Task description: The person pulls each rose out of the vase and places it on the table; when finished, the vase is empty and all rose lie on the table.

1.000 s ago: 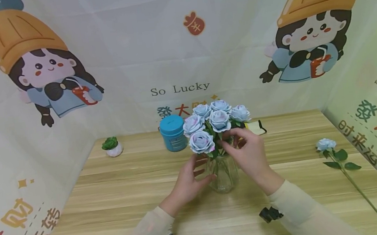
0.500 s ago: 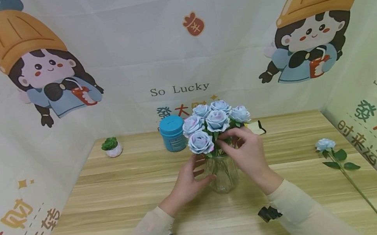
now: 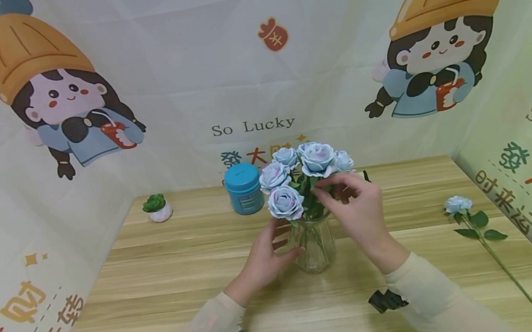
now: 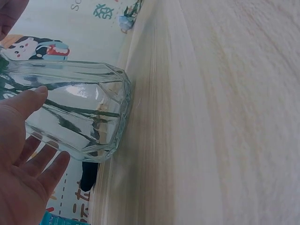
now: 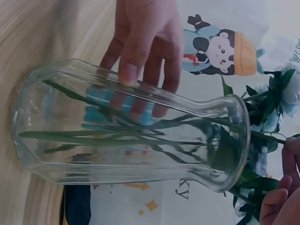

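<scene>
A clear glass vase [image 3: 313, 249] stands upright on the wooden table, with several light blue roses [image 3: 285, 202] in it. My left hand [image 3: 264, 257] holds the vase from its left side; in the left wrist view the thumb lies on the near face and the fingers reach behind the glass. Above the rim, my right hand [image 3: 362, 215] pinches the stem of one rose [image 3: 317, 158] just below its bloom. Green stems [image 5: 84, 138] show through the glass in the right wrist view. Leaves and my fingers partly hide the pinched stem.
One more blue rose [image 3: 459, 204] with a long stem lies on the table's right side. Behind the vase to the left is a blue lidded canister [image 3: 244, 191]. A small potted plant [image 3: 157, 208] sits at the back left. A printed cloth surrounds the table.
My right hand has shifted slightly right, and the pinched rose has moved right and up, covering part of the blooms behind it. The left hand and the vase have stayed put.
</scene>
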Demonstrator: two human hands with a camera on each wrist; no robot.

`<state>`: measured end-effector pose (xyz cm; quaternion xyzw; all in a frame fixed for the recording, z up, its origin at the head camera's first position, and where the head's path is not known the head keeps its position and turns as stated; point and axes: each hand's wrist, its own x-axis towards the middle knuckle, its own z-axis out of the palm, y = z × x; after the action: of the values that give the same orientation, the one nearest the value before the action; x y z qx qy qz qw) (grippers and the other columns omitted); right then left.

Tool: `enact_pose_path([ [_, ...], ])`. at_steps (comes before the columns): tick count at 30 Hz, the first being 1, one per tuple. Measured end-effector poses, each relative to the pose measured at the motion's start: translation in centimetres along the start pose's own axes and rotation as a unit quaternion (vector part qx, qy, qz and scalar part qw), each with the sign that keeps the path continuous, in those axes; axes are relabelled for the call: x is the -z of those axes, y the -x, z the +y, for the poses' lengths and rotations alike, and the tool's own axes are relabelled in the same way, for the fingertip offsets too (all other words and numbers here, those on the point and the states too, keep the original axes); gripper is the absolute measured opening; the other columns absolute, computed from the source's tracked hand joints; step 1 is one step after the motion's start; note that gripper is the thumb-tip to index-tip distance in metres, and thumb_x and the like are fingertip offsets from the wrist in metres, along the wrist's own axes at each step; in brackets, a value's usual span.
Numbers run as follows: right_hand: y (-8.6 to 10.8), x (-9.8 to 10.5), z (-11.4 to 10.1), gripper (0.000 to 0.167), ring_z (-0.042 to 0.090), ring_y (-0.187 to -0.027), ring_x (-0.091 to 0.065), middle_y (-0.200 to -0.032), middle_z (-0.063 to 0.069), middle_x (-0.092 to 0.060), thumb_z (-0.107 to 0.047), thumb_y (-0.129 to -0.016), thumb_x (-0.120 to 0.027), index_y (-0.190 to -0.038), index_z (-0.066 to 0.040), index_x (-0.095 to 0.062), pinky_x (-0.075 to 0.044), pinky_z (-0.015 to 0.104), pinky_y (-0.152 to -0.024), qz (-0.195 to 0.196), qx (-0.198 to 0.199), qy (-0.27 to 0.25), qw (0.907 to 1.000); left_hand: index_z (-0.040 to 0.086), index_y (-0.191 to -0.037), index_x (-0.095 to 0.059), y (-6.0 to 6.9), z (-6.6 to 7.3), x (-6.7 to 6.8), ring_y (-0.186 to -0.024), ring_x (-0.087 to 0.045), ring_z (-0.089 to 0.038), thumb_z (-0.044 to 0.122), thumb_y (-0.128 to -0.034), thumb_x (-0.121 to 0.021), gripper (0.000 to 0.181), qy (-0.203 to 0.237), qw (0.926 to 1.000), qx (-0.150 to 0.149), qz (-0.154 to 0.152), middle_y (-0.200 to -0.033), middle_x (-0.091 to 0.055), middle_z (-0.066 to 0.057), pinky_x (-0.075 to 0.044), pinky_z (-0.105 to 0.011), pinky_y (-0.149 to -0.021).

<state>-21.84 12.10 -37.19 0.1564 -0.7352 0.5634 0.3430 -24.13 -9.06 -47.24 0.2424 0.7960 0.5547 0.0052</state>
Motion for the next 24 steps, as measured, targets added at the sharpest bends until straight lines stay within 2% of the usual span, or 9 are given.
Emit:
enact_pose_path([
  [3, -0.4, 0.4, -0.3, 0.009, 0.020, -0.067, -0.050, -0.079, 0.000, -0.068, -0.004, -0.083, -0.085, -0.089, -0.009, -0.080, -0.037, 0.015, -0.053, 0.006, 0.002, -0.004, 1.0000, 0.008, -0.153, -0.041, 0.0, 0.0, 0.0, -0.136, -0.055, -0.043, 0.005, -0.0874, -0.082, 0.078, 0.003, 1.0000, -0.004, -0.001, -0.147, -0.055, -0.020, -0.054, -0.058, -0.107],
  [11, -1.7, 1.4, -0.8, 0.007, 0.013, -0.066, -0.049, -0.079, -0.015, -0.068, -0.003, -0.084, -0.084, -0.088, -0.008, -0.080, -0.036, 0.016, -0.052, 0.023, 0.003, -0.013, 0.9996, 0.002, -0.147, -0.044, -0.1, -0.3, 0.0, -0.134, -0.055, -0.047, 0.005, -0.0877, -0.081, 0.070, 0.004, 0.9998, -0.017, -0.003, -0.144, -0.055, -0.025, -0.055, -0.058, -0.106],
  [17, -2.9, 2.7, -1.7, 0.005, 0.010, -0.059, -0.042, -0.070, -0.011, -0.061, -0.007, -0.086, -0.084, -0.089, -0.007, -0.081, -0.029, 0.022, -0.048, 0.033, 0.006, -0.006, 0.9994, 0.002, -0.147, -0.044, -0.1, -0.3, 0.0, -0.135, -0.055, -0.046, 0.005, -0.0879, -0.081, 0.070, -0.001, 0.9999, -0.012, -0.006, -0.145, -0.055, -0.023, -0.055, -0.056, -0.106],
  [24, -4.5, 4.2, -2.5, 0.007, 0.011, -0.064, -0.045, -0.075, -0.013, -0.065, -0.010, -0.088, -0.083, -0.092, -0.005, -0.081, -0.034, 0.022, -0.053, 0.041, -0.006, -0.008, 0.9991, 0.004, -0.149, -0.044, -0.2, -0.2, -0.1, -0.136, -0.055, -0.043, 0.003, -0.0869, -0.081, 0.073, -0.002, 1.0000, 0.000, -0.003, -0.147, -0.055, -0.021, -0.054, -0.056, -0.107],
])
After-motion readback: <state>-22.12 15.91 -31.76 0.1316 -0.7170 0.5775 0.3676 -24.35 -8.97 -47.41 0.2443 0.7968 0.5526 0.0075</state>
